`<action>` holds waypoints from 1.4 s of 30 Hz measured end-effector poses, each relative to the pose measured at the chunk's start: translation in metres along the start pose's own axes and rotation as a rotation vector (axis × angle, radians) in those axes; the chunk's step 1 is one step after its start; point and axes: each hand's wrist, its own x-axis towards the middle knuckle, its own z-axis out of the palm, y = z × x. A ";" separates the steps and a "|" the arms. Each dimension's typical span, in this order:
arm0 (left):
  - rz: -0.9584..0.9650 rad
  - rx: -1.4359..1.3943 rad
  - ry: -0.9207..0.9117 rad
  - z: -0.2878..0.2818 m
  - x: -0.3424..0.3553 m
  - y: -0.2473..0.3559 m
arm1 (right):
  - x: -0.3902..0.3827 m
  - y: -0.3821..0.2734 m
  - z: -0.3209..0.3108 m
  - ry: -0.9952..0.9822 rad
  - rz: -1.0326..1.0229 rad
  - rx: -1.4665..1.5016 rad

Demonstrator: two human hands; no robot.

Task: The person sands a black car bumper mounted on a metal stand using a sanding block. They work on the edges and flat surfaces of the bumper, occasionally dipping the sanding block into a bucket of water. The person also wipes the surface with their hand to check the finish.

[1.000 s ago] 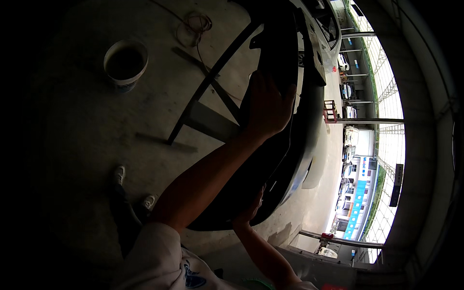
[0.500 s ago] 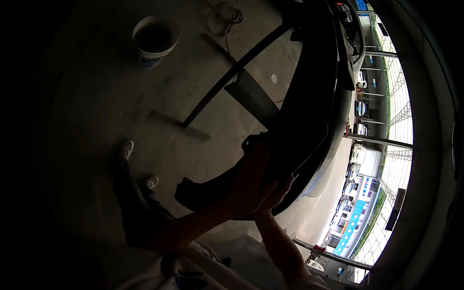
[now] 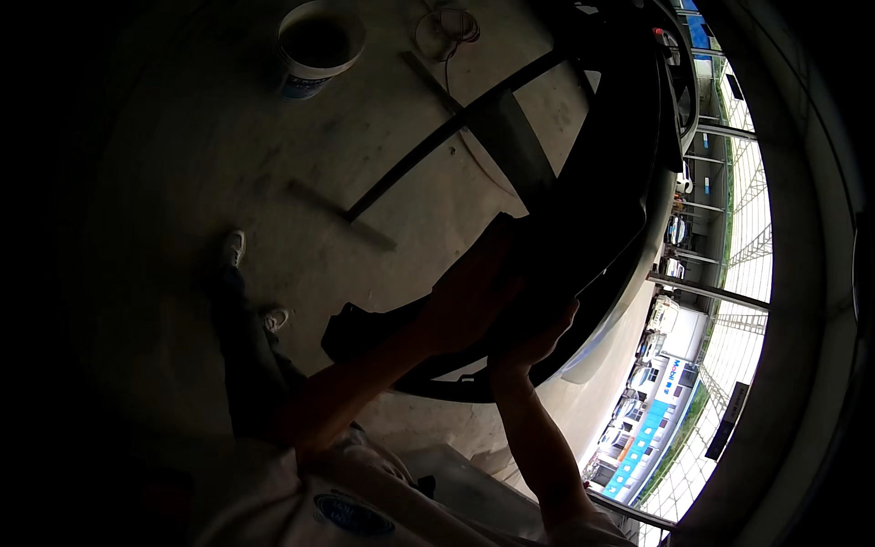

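A long, curved black panel, apparently a car bumper (image 3: 592,173), lies across a dark metal frame stand (image 3: 398,162). My left hand (image 3: 465,292) lies on the panel's near section with its fingers stretched out, though they are dim in shadow. Just right of it and lower, my right hand (image 3: 538,337) is curled at the panel, its fingertips partly hidden. The panel's near end has a bent, notched piece (image 3: 351,333) to the left of my left hand.
A white bucket (image 3: 321,71) and a coiled hose (image 3: 456,27) are on the concrete floor (image 3: 164,182). A car (image 3: 685,68) stands at the upper right. Beyond, parked cars and a building (image 3: 643,424) show in daylight. My legs and shoes are at lower left.
My left hand has moved from high on the panel down to its near section, beside my right hand. My right hand has risen in view. The whole view has shifted.
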 end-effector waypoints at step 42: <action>-0.787 0.215 0.418 -0.035 -0.212 -0.192 | 0.000 -0.014 0.018 0.149 -0.069 -0.150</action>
